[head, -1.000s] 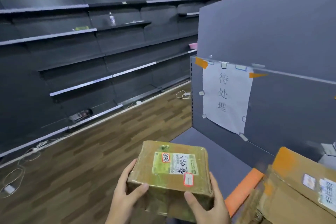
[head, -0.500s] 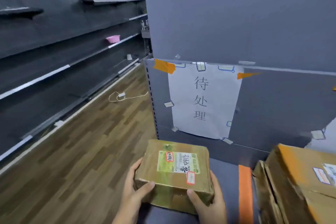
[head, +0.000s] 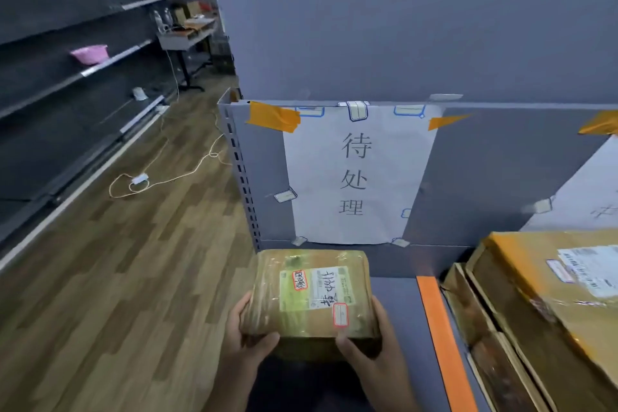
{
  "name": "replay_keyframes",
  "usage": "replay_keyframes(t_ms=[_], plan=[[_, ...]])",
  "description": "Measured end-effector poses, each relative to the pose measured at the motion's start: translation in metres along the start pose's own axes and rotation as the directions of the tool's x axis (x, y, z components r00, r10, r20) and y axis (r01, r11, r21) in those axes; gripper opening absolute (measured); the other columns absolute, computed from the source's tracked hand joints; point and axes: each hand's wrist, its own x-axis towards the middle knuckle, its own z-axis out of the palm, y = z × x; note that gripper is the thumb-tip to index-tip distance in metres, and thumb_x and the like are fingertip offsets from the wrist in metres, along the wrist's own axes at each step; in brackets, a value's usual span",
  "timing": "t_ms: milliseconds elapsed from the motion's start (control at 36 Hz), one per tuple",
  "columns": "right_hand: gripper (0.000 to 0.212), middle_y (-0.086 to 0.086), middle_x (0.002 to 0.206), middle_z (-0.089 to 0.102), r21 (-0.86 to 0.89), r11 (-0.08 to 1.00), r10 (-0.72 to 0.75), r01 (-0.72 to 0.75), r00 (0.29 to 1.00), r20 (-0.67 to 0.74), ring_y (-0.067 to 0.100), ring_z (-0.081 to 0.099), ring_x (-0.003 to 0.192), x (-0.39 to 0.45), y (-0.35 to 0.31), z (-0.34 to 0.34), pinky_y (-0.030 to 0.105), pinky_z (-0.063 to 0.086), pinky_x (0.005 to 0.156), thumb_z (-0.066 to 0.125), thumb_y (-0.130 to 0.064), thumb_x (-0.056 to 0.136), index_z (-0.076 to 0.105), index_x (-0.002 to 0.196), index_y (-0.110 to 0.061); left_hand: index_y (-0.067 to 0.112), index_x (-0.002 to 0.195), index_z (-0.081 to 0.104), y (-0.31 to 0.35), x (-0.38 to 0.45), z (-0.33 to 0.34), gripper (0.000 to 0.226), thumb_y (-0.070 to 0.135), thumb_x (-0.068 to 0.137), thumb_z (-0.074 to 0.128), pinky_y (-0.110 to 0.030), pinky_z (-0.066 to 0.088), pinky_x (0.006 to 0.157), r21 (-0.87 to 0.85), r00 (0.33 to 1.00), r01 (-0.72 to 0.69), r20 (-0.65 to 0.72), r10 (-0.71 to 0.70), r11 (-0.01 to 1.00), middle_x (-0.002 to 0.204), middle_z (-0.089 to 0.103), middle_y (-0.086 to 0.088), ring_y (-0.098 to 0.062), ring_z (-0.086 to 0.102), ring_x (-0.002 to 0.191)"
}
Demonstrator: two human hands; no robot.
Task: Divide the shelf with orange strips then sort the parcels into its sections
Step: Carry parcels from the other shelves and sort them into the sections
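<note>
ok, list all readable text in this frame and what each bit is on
"待处理", written top to bottom: white paper sign taped to the shelf back panel.
Handwriting and red-bordered stickers on the label of the held parcel: not legible.
Printed label on the large carton at right: too blurred.
Second paper sign at right edge: cut off, unreadable.

stockroom: bare shelving (head: 100,67), parcels (head: 551,304)

Wood-plank floor (head: 127,278) runs past dark wall shelving (head: 67,53); a pink basin (head: 89,54) sits there, a white cable (head: 160,174) below.
</note>
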Motion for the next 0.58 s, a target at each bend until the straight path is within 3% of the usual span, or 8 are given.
replay_keyframes(t_ms=[56, 139, 194, 250, 417, 528, 583], plan=[[0.078, -0.021, 0.134, 0.063, -0.006, 1.000, 0.020, -0.020, 1.000, 0.001, 0.002, 0.060, 0.124, 0.004, 0.003, 0.002, 0.040, 0.052, 0.104, 0.086, -0.022, 0.082, 0.044, 0.145, -0.043, 0.022, 0.133, 0.054, -0.001, 0.005, -0.002, 0.098, 0.032, 0.041, 0.088, -0.021, 0.054, 0.085, 0.009, 1.000, -0.013, 0.001, 0.013, 1.000, 0.124, 0.070, 0.004, -0.005, 0.066, 0.111], [0.080, -0.020, 0.133, 0.064, -0.008, 1.000, 0.024, -0.024, 0.999, -0.033, 0.002, 0.062, 0.122, 0.008, 0.000, 0.007, 0.042, 0.052, 0.104, 0.087, -0.029, 0.078, 0.044, 0.144, -0.044, 0.018, 0.134, 0.051, 0.000, 0.011, -0.001, 0.099, 0.034, 0.043, 0.086, -0.010, 0.050, 0.083, 0.044, 0.999, -0.025, 0.021, 0.024, 0.999, 0.125, 0.067, 0.002, 0.003, 0.065, 0.108], [0.081, -0.022, 0.130, 0.066, 0.006, 0.999, 0.040, -0.040, 0.998, -0.050, 0.000, 0.063, 0.119, 0.009, -0.002, 0.009, 0.041, 0.052, 0.104, 0.087, -0.023, 0.078, 0.045, 0.143, -0.047, 0.016, 0.137, 0.049, 0.002, 0.015, -0.001, 0.102, 0.035, 0.043, 0.083, -0.007, 0.048, 0.082, 0.036, 1.000, -0.029, 0.013, 0.029, 0.999, 0.128, 0.063, 0.003, 0.006, 0.065, 0.106], [0.080, -0.025, 0.127, 0.066, 0.007, 0.998, 0.067, -0.066, 0.996, -0.056, -0.003, 0.063, 0.117, 0.010, -0.004, 0.010, 0.039, 0.051, 0.104, 0.086, -0.022, 0.078, 0.045, 0.140, -0.053, 0.019, 0.138, 0.049, 0.004, 0.018, -0.002, 0.102, 0.036, 0.043, 0.082, -0.014, 0.049, 0.086, 0.056, 0.999, -0.030, 0.016, 0.029, 0.998, 0.131, 0.063, 0.002, 0.002, 0.064, 0.110], [0.090, -0.031, 0.129, 0.063, -0.011, 0.992, 0.121, -0.123, 0.986, -0.111, -0.005, 0.058, 0.122, 0.008, 0.001, 0.013, 0.032, 0.047, 0.106, 0.084, -0.045, 0.065, 0.041, 0.143, -0.056, 0.024, 0.143, 0.048, -0.003, 0.017, -0.006, 0.105, 0.040, 0.045, 0.082, -0.029, 0.042, 0.103, 0.076, 1.000, 0.003, -0.007, -0.003, 0.997, 0.139, 0.060, 0.004, 0.001, 0.059, 0.120], [0.089, -0.030, 0.126, 0.064, -0.077, 0.987, 0.131, -0.144, 0.981, -0.144, -0.001, 0.059, 0.120, 0.007, -0.001, 0.014, 0.031, 0.047, 0.104, 0.081, -0.058, 0.060, 0.042, 0.140, -0.055, 0.025, 0.142, 0.048, -0.008, 0.011, -0.001, 0.108, 0.042, 0.042, 0.084, -0.032, 0.049, 0.103, 0.067, 0.995, 0.049, -0.087, -0.044, 0.997, 0.135, 0.061, -0.002, -0.012, 0.062, 0.118], [0.098, -0.025, 0.132, 0.061, -0.120, 0.981, 0.137, -0.155, 0.979, -0.151, 0.003, 0.056, 0.124, 0.007, -0.003, 0.013, 0.031, 0.045, 0.105, 0.079, -0.063, 0.059, 0.037, 0.147, -0.049, 0.022, 0.144, 0.048, -0.008, 0.008, 0.004, 0.112, 0.044, 0.040, 0.083, -0.041, 0.049, 0.104, 0.077, 0.990, 0.043, -0.138, -0.032, 0.996, 0.132, 0.061, -0.003, -0.021, 0.062, 0.117]])
